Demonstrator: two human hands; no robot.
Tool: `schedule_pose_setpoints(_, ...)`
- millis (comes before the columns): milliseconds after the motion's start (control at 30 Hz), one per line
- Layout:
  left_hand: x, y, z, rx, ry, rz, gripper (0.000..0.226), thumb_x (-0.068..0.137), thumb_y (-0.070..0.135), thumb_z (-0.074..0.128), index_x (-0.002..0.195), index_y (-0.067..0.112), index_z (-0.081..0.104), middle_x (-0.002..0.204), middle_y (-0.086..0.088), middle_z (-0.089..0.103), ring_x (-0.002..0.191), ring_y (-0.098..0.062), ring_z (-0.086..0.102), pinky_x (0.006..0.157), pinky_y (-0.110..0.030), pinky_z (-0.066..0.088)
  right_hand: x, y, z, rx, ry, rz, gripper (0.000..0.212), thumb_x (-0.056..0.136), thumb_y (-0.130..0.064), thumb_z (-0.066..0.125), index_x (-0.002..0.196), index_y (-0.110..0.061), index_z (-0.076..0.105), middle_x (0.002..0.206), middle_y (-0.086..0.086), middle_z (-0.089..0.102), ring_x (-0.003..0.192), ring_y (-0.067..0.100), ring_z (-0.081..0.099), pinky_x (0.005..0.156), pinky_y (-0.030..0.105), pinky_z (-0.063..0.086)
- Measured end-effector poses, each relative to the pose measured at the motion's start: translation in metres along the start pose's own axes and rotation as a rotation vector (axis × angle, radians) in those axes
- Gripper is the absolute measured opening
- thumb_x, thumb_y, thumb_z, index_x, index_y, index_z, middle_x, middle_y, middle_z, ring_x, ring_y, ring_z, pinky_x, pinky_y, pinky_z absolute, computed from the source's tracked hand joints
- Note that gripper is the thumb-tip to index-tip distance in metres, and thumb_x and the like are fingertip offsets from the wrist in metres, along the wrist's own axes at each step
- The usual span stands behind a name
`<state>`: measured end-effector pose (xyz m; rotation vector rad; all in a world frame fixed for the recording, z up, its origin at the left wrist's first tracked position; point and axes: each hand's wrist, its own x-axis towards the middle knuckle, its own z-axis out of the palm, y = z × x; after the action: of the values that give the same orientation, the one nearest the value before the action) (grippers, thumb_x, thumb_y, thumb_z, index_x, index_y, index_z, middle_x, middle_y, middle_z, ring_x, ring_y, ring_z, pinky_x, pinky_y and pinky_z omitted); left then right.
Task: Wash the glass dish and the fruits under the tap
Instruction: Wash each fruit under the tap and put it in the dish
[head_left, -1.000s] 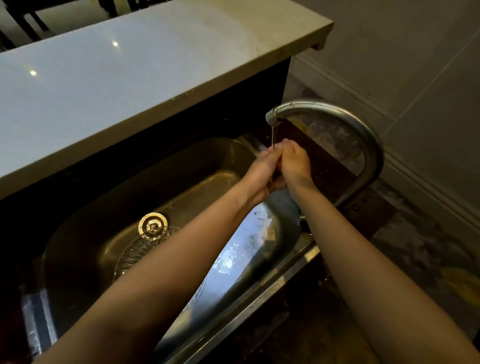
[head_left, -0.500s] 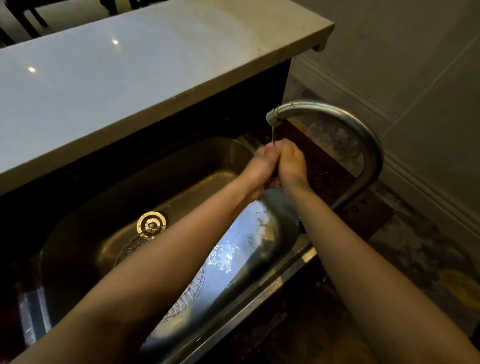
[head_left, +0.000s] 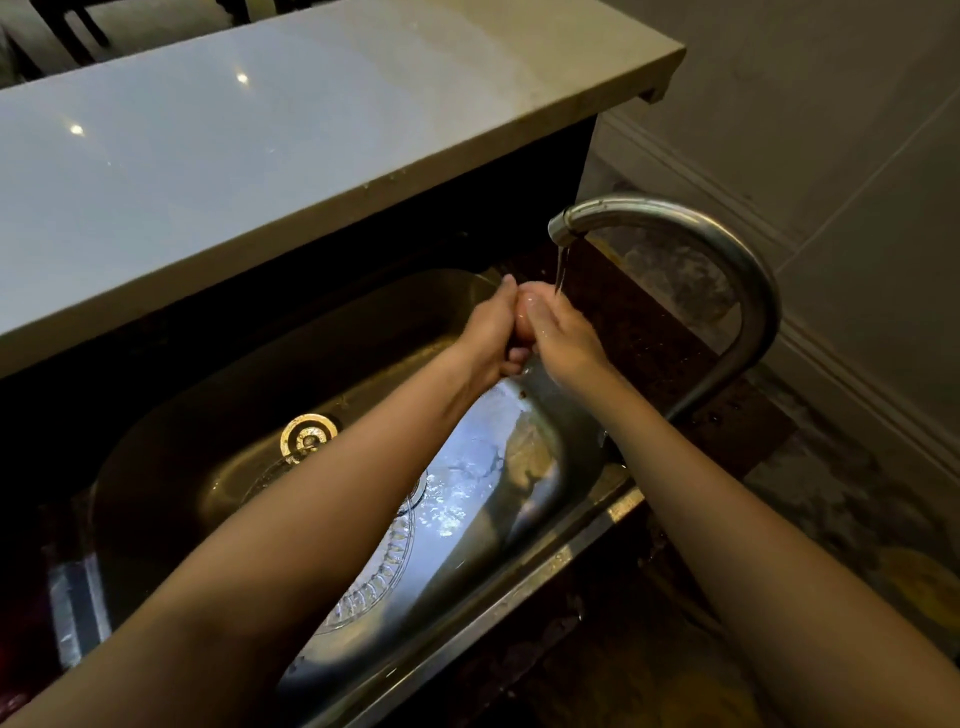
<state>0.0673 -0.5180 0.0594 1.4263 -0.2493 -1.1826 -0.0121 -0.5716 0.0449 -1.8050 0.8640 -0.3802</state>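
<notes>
Head view: both hands meet under the tap (head_left: 675, 244), which curves over the far right end of the sink (head_left: 218, 415). A thin stream of water (head_left: 561, 270) falls from the spout onto them. The left hand (head_left: 491, 338) and the right hand (head_left: 563, 340) are cupped together around a small pale fruit (head_left: 525, 312), pinkish where it shows between the fingers; each grip is closed on that fruit, with most of it hidden by the palms. What kind of fruit it is cannot be told.

Below the tap and nearer the person, the glass dish (head_left: 384, 571) lies flat on the sink bottom, its patterned rim showing under the left forearm, which covers much of it. The drain (head_left: 308, 434) sits beside the dish, to the left of the tap and well apart from the hands. Wet patches shine on the sink floor under the hands. A pale counter (head_left: 260, 145) runs along the far side of the sink, beyond the tap.
</notes>
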Motion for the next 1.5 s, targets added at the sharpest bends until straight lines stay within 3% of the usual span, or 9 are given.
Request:
schedule_pose_setpoints(67, -0.004, -0.005, 0.006, 0.226, -0.033, 0.028, 0.053, 0.098, 0.049, 0.019, 0.087, 0.009, 0.053, 0.044, -0.003, 0.045, 0.026, -0.007, 0.033, 0.031, -0.010, 0.022, 0.005, 0.000, -0.005, 0.209, 0.106, 0.195, 0.041, 0.096, -0.045, 0.031, 0.116, -0.020, 0.057, 0.105, 0.009, 0.063, 0.085, 0.017, 0.063, 0.075, 0.034, 0.052)
schedule_pose_setpoints(167, -0.006, -0.009, 0.015, 0.304, 0.055, 0.088, 0.051, 0.098, 0.046, 0.028, 0.116, 0.001, 0.042, 0.064, -0.005, 0.053, 0.046, -0.012, 0.050, 0.039, -0.020, 0.039, 0.007, 0.001, -0.005, 0.391, 0.147, 0.343, 0.049, 0.096, -0.047, 0.031, 0.112, -0.012, 0.061, 0.090, 0.012, 0.064, 0.074, 0.019, 0.063, 0.063, 0.026, 0.054)
schedule_pose_setpoints(267, -0.003, -0.008, 0.013, 0.386, 0.129, 0.178, 0.044, 0.098, 0.040, 0.034, 0.126, 0.007, 0.039, 0.100, -0.011, 0.057, 0.086, -0.023, 0.061, 0.070, -0.034, 0.053, 0.007, 0.006, -0.006, 0.268, 0.055, 0.314, 0.054, 0.094, -0.054, 0.026, 0.129, -0.020, 0.051, 0.113, 0.012, 0.062, 0.099, 0.023, 0.063, 0.087, 0.039, 0.053)
schedule_pose_setpoints(400, -0.006, -0.011, 0.002, 0.820, 0.096, 0.572, 0.041, 0.092, 0.029, 0.052, 0.129, 0.012, 0.045, 0.122, -0.012, 0.048, 0.104, -0.019, 0.050, 0.077, -0.017, 0.040, 0.010, 0.008, -0.021, 0.201, -0.033, 0.326, 0.062, 0.090, -0.063, 0.025, 0.105, -0.014, 0.059, 0.068, 0.005, 0.071, 0.057, 0.014, 0.067, 0.048, 0.023, 0.051)
schedule_pose_setpoints(500, -0.009, -0.011, -0.008, 0.863, -0.047, 0.709, 0.051, 0.085, 0.022, 0.064, 0.132, 0.012, 0.045, 0.126, -0.012, 0.048, 0.110, -0.020, 0.049, 0.083, -0.019, 0.041, 0.011, 0.009, -0.030, 0.346, -0.085, 0.348, 0.053, 0.088, -0.061, 0.036, 0.088, -0.013, 0.060, 0.046, -0.001, 0.060, 0.040, 0.011, 0.054, 0.043, 0.023, 0.042)
schedule_pose_setpoints(667, -0.019, -0.007, -0.024, 0.348, -0.127, 0.298, 0.046, 0.097, 0.029, 0.041, 0.141, 0.018, 0.035, 0.126, -0.008, 0.050, 0.104, -0.021, 0.057, 0.085, -0.031, 0.052, -0.004, 0.010, -0.036, 0.164, -0.167, 0.073, 0.025, 0.089, -0.047, 0.051, 0.109, -0.033, 0.057, 0.107, 0.000, 0.061, 0.089, 0.013, 0.062, 0.069, 0.023, 0.050)
schedule_pose_setpoints(833, -0.016, -0.006, -0.025, 0.223, -0.169, 0.106, 0.046, 0.098, 0.037, 0.036, 0.124, 0.002, 0.051, 0.108, -0.022, 0.061, 0.088, -0.026, 0.064, 0.082, -0.033, 0.056, -0.016, 0.002, -0.031, 0.079, -0.113, -0.084, 0.052, 0.084, -0.017, 0.066, 0.131, -0.029, 0.046, 0.133, 0.003, 0.046, 0.115, 0.016, 0.052, 0.087, 0.024, 0.050)
schedule_pose_setpoints(1100, -0.012, -0.016, -0.028, 0.134, -0.142, 0.110, 0.031, 0.091, 0.024, 0.055, 0.120, 0.012, 0.054, 0.105, -0.015, 0.064, 0.070, -0.013, 0.069, 0.072, -0.026, 0.058, -0.015, 0.008, -0.028, -0.246, -0.072, -0.160, 0.059, 0.078, -0.024, 0.072, 0.131, -0.025, 0.046, 0.129, 0.001, 0.050, 0.104, 0.010, 0.050, 0.074, 0.012, 0.040)
schedule_pose_setpoints(1500, -0.027, -0.047, -0.039, 0.248, -0.097, -0.067, 0.035, 0.097, 0.028, 0.045, 0.121, 0.003, 0.054, 0.071, -0.003, 0.055, 0.057, -0.009, 0.056, 0.061, -0.022, 0.057, -0.034, 0.040, 0.002, -0.336, -0.092, 0.007, 0.061, 0.073, -0.035, 0.074, 0.128, -0.025, 0.049, 0.131, 0.006, 0.049, 0.115, 0.024, 0.051, 0.095, 0.042, 0.048)
